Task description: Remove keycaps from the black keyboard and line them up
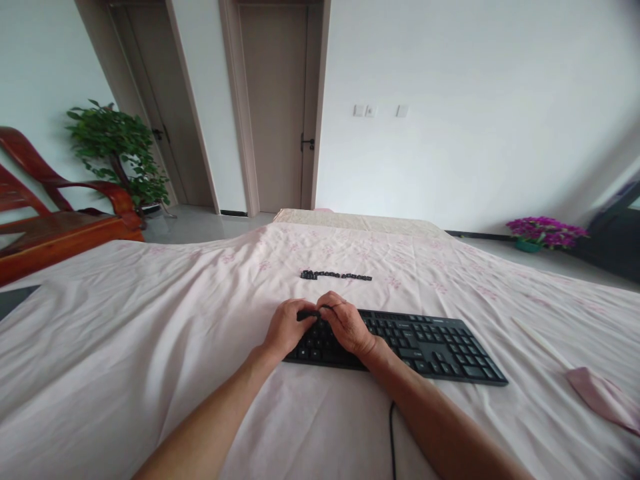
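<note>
Both hands down on the keyboard [430, 343], lying on the pink sheet [150, 320]. Left hand [287, 328] and right hand [347, 323] side by side over its left end, fingers curled onto the keys; gripping anything, impossible to tell. Row of loose keycaps [336, 275] just beyond.

One head camera looked forward and down over the bed [150, 320], keyboard [430, 347] close at six o'clock.
</note>
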### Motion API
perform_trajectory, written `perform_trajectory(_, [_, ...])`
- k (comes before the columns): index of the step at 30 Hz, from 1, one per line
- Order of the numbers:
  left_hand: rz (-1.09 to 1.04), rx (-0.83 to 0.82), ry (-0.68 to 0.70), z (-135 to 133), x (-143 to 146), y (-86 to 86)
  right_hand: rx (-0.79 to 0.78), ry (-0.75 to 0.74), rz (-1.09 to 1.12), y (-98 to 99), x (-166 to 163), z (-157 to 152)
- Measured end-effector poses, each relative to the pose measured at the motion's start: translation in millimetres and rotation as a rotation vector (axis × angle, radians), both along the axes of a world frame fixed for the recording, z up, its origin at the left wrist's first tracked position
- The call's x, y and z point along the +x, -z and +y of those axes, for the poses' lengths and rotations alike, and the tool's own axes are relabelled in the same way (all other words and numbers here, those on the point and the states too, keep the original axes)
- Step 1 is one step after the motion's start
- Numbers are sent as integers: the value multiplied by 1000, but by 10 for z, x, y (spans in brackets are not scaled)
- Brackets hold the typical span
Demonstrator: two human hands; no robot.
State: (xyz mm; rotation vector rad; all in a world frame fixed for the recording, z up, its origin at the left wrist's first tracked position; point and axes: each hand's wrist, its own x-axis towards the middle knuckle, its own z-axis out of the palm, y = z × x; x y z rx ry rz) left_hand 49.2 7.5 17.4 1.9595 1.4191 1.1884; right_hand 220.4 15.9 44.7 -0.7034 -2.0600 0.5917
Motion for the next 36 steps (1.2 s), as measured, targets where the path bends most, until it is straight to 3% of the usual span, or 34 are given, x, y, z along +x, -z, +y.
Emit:
perform_trajectory(11, [-127,-124,59,18,-41,-5,42,14,7,-11,-11,-36])
perform_trajectory(16, [-179,-109,31,43,-64,50,93,197,60,-11,10,-14])
perform_trajectory(18, [-229,-120,-3,60,-76,76,125,215,3,-12,10,-17])
perform_trajectory(24, [-431,-139,-66,109,-132,130,269,55,-371,62,-39,-28])
perform_trajectory(27, [-502,-148,-64,127,-158,136,285,2,-433,113,-43,-19])
perform_trajectory(30, [-538,-152,-54,129,-167,120,262,-4,-402,127,-32,-16])
perform_trajectory(36, [-452,-77,-22,52,-132,14,196,200,-221,66,-36,-18])
